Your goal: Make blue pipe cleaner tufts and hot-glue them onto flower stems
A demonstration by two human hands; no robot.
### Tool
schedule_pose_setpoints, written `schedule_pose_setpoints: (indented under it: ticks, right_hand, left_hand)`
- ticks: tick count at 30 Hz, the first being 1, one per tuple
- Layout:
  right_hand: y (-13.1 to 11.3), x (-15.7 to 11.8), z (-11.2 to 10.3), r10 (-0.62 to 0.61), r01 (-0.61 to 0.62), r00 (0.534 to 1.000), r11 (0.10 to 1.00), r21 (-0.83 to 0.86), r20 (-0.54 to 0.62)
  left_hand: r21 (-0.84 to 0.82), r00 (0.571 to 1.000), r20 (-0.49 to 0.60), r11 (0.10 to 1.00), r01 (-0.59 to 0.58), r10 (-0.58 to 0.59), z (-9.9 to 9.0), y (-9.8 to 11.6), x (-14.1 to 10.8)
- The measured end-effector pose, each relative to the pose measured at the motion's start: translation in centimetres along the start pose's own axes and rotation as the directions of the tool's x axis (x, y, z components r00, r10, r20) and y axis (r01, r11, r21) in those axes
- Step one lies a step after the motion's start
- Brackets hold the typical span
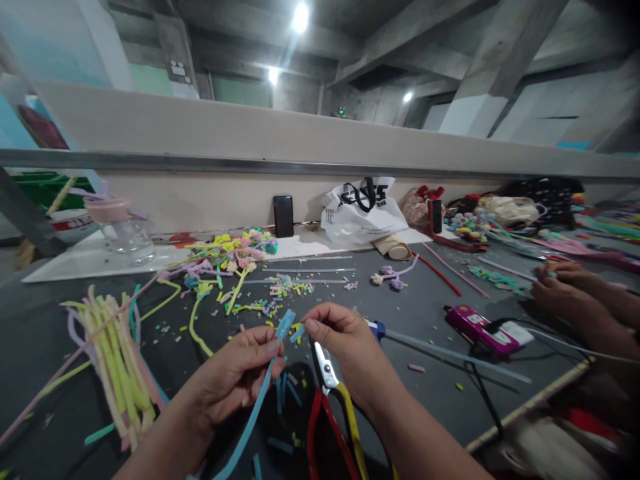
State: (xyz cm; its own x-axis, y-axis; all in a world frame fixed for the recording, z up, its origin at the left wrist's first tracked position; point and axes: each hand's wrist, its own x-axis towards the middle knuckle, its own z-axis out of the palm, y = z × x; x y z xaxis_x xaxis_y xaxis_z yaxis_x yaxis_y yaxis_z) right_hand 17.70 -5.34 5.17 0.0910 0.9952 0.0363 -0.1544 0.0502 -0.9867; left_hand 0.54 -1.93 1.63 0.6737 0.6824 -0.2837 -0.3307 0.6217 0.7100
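Observation:
My left hand [240, 370] is closed on a long light-blue chenille stem [253, 423], whose lower end hangs toward the table's near side. A cluster of short blue pieces [285, 325] sticks up from between its fingertips. Just right of that, my right hand [347, 343] pinches a short blue chenille piece [299, 333] between thumb and forefinger, very near the cluster. Below the right hand lie cutting pliers [327, 375] with red handles, overlapped by a yellow handle [351, 423]. Loose blue cut pieces [281, 393] are scattered between the hands.
A bundle of yellow and pink stems [117, 367] lies at left. Finished-looking chenille flowers [245, 250] and clippings lie behind my hands. A clear glue stick [450, 355] and magenta device [483, 328] with cables are at right. Another person's hands [565, 287] work farther right.

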Motion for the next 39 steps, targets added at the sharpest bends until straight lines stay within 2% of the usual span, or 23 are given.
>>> schedule_pose_setpoints:
  ticks: [4, 9, 21, 25, 30, 35, 39]
  right_hand:
    - [0.2, 0.3, 0.3, -0.023, 0.023, 1.000, 0.999, -0.028, 0.001]
    - [0.3, 0.5, 0.5, -0.080, 0.075, 0.997, 0.986, -0.151, -0.025]
    - [0.2, 0.2, 1.0, -0.164, 0.135, 0.984, 0.939, -0.317, -0.068]
    - [0.5, 0.0, 1.2, -0.304, 0.241, 0.949, 0.872, -0.426, -0.086]
    - [1.1, -0.1, 1.2, -0.469, 0.391, 0.883, 0.767, -0.509, -0.029]
    - [1.5, -0.2, 1.2, -0.544, 0.469, 0.839, 0.693, -0.548, 0.030]
    - [1.7, -0.4, 1.2, -0.558, 0.479, 0.829, 0.693, -0.539, 0.019]
  left_hand:
    - [0.027, 0.999, 0.045, 1.000, 0.007, -0.008, -0.2, 0.0, 0.1]
    - [0.054, 0.999, 0.054, 0.999, -0.004, 0.001, -0.4, 0.0, 0.1]
    - [0.106, 0.998, 0.069, 0.994, -0.005, -0.002, -0.5, -0.1, 0.2]
    - [0.128, 0.999, 0.048, 0.992, -0.004, -0.003, -0.3, -0.1, 0.0]
    - [0.161, 0.999, 0.048, 0.987, 0.008, -0.016, -0.3, 0.0, 0.1]
    - [0.189, 0.999, 0.027, 0.982, 0.017, -0.023, -0.2, 0.1, 0.1]
    - [0.183, 0.999, 0.036, 0.983, 0.021, -0.028, 0.0, 0.1, 0.0]
